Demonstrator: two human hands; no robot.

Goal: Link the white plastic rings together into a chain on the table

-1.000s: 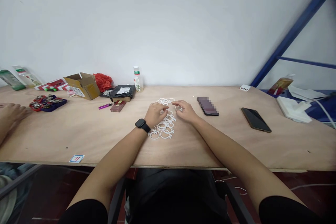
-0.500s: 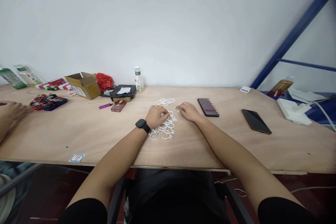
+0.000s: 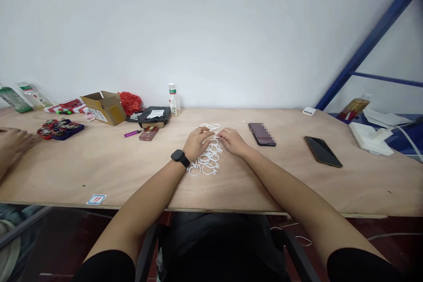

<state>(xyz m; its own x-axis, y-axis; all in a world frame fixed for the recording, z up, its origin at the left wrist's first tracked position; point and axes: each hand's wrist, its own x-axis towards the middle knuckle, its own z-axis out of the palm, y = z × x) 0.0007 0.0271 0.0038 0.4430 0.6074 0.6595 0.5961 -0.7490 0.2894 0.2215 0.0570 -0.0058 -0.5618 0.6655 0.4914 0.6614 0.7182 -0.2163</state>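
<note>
White curtain rings [image 3: 209,168] with small eyelets lie in an overlapping heap on the wooden table [image 3: 264,180]. My left hand [image 3: 196,143], with a black watch on its wrist, is over the heap's left side, its thumb and fingers apart. Just right of it, my right hand [image 3: 234,142] pinches one white ring, mostly hidden between the two hands. The left fingertips are close to that ring; whether they touch it I cannot tell. Beyond my hands lies a smaller group of white rings [image 3: 215,126].
To the right lie a black phone [image 3: 261,135] and another phone [image 3: 322,151]. At the back left are a bottle [image 3: 173,100], a black package [image 3: 153,115], a dark red box [image 3: 148,133], a purple lighter [image 3: 132,133] and an open carton [image 3: 112,110]. Another person's hand [image 3: 15,143] rests far left.
My right hand has moved left with the ring, up to my left hand. My left hand's fingers have spread and reach farther forward.
</note>
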